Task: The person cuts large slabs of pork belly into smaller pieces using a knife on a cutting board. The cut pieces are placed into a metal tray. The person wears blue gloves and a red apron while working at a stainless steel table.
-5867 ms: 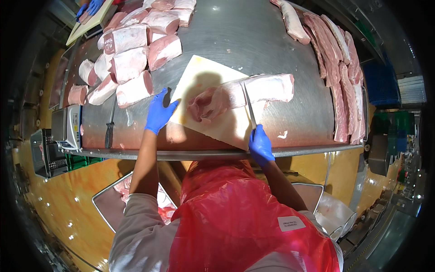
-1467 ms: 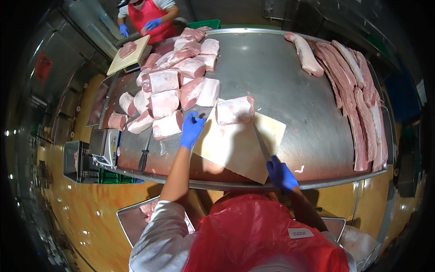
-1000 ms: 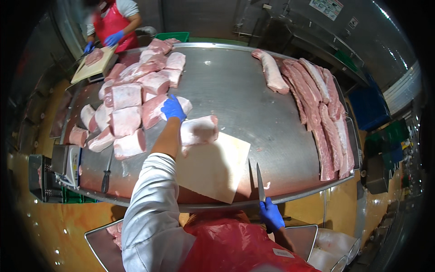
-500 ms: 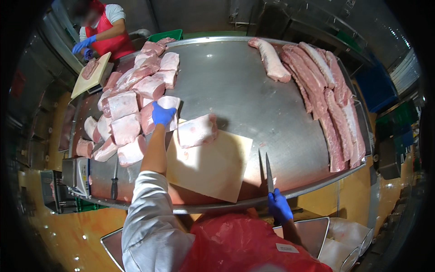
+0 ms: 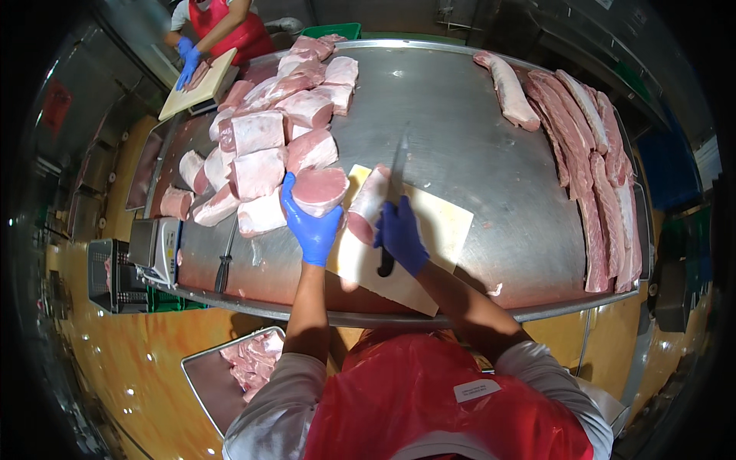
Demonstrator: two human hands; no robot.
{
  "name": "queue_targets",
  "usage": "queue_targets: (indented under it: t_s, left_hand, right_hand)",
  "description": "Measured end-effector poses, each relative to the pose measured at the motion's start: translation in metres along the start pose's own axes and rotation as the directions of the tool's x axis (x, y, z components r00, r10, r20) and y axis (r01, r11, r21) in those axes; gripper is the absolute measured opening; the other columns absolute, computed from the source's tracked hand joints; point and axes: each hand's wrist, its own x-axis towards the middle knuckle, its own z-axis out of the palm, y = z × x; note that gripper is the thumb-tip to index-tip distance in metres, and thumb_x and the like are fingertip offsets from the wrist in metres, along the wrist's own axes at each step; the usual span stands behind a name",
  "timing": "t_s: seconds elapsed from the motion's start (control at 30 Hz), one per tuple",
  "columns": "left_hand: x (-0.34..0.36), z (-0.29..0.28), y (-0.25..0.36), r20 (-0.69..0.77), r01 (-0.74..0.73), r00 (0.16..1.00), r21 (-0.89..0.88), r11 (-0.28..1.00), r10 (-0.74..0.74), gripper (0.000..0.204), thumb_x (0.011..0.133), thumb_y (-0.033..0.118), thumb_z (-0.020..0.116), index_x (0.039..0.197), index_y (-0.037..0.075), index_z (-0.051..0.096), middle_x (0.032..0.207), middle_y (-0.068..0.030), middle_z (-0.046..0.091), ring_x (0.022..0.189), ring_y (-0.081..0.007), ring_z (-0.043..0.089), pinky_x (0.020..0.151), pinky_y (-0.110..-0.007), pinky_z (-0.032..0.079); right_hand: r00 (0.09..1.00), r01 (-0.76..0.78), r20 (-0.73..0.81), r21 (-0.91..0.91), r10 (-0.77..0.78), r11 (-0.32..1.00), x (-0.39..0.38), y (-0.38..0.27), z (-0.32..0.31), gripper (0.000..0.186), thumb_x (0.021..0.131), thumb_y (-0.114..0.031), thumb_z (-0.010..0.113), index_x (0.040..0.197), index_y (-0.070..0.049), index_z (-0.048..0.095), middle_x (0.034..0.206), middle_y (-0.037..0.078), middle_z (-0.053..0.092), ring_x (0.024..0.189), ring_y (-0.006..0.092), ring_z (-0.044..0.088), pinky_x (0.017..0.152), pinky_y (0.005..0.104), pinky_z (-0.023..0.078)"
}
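Note:
My left hand (image 5: 313, 230), in a blue glove, grips a pork loin piece (image 5: 322, 187) at the left edge of the cutting board (image 5: 435, 230); its pink cut face shows. Over the board, my right hand (image 5: 402, 234), also gloved in blue, is closed around the dark handle of a knife (image 5: 399, 162). The blade points away from me. Another pork piece (image 5: 368, 198) lies on the board, turned on its side beside the blade; whether the blade touches it I cannot tell. Close by on the left is a heap of cut pork pieces (image 5: 259, 132).
Long pork loins (image 5: 594, 207) lie along the right of the steel table (image 5: 460, 169). At the front left are a sharpening steel (image 5: 224, 264) and a scale (image 5: 159, 247). A metal tub (image 5: 201, 383) of trimmings stands below. A co-worker (image 5: 222, 34) handles meat at the far left.
My left hand has come back toward me from the heap with a pork piece. My right hand has brought the knife from the table's front edge over the board. The board's pork piece has turned.

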Motion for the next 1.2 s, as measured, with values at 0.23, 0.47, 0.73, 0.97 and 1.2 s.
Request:
queue_targets:
  t_s: [0.23, 0.47, 0.73, 0.97, 1.2]
  left_hand:
    - [0.007, -0.029, 0.007, 0.001, -0.07, 0.998, 0.04, 0.997, 0.07, 0.104, 0.061, 0.012, 0.092, 0.148, -0.002, 0.037, 0.135, -0.0187, 0.056, 0.125, -0.0331, 0.057, 0.109, -0.041, 0.046]
    - [0.084, -0.055, 0.058, -0.264, -0.255, 0.937, -0.064, 0.965, 0.23, 0.101, 0.06, 0.004, 0.086, 0.148, -0.002, 0.036, 0.143, -0.0171, 0.047, 0.13, -0.0293, 0.051, 0.112, -0.041, 0.042]
    - [0.296, -0.048, 0.015, -0.187, -0.005, 0.972, 0.592, 0.806, 0.143, 0.119, 0.071, 0.05, 0.089, 0.15, -0.009, 0.021, 0.124, -0.035, 0.057, 0.113, -0.0473, 0.06, 0.098, -0.046, 0.051]
    - [-0.007, 0.081, -0.024, 0.662, -0.277, 0.57, 0.713, 0.644, -0.487, 0.131, 0.075, 0.062, 0.076, 0.161, 0.003, -0.004, 0.15, -0.0383, 0.035, 0.135, -0.0507, 0.045, 0.108, -0.058, 0.04]
    - [-0.051, 0.087, -0.064, 0.549, -0.089, 0.645, 0.744, 0.662, -0.531, 0.127, 0.067, 0.046, 0.085, 0.162, 0.024, 0.004, 0.124, -0.0319, 0.056, 0.111, -0.0505, 0.061, 0.082, -0.06, 0.053]
  right_hand:
    - [0.775, 0.223, 0.532, -0.735, 0.34, 0.641, -0.076, 0.032, -0.044, 0.023, 0.106, -0.024, 0.042, 0.099, -0.003, 0.046, 0.072, 0.01, 0.056, 0.056, 0.02, 0.059, 0.051, 0.0393, 0.052]
    - [0.902, -0.223, 0.214, -0.512, 0.375, 0.829, -0.098, -0.025, -0.076, 0.018, 0.106, -0.02, 0.046, 0.1, -0.003, 0.044, 0.072, 0.008, 0.051, 0.052, 0.0151, 0.053, 0.045, 0.0329, 0.048]
    - [0.916, -0.326, 0.082, -0.419, 0.393, 0.847, -0.111, -0.003, -0.082, 0.02, 0.106, -0.021, 0.048, 0.112, -0.002, 0.046, 0.074, 0.009, 0.055, 0.053, 0.0177, 0.056, 0.047, 0.0348, 0.05]
    - [0.943, -0.328, -0.018, -0.225, 0.332, 0.918, -0.131, 0.07, -0.141, 0.018, 0.106, -0.022, 0.05, 0.109, -0.004, 0.047, 0.071, 0.007, 0.054, 0.053, 0.0159, 0.055, 0.047, 0.0341, 0.049]
    - [0.925, -0.366, -0.167, -0.146, 0.342, 0.919, -0.152, 0.072, -0.183, 0.011, 0.106, -0.021, 0.048, 0.099, -0.011, 0.047, 0.068, 0.003, 0.05, 0.05, 0.0143, 0.051, 0.042, 0.0327, 0.047]
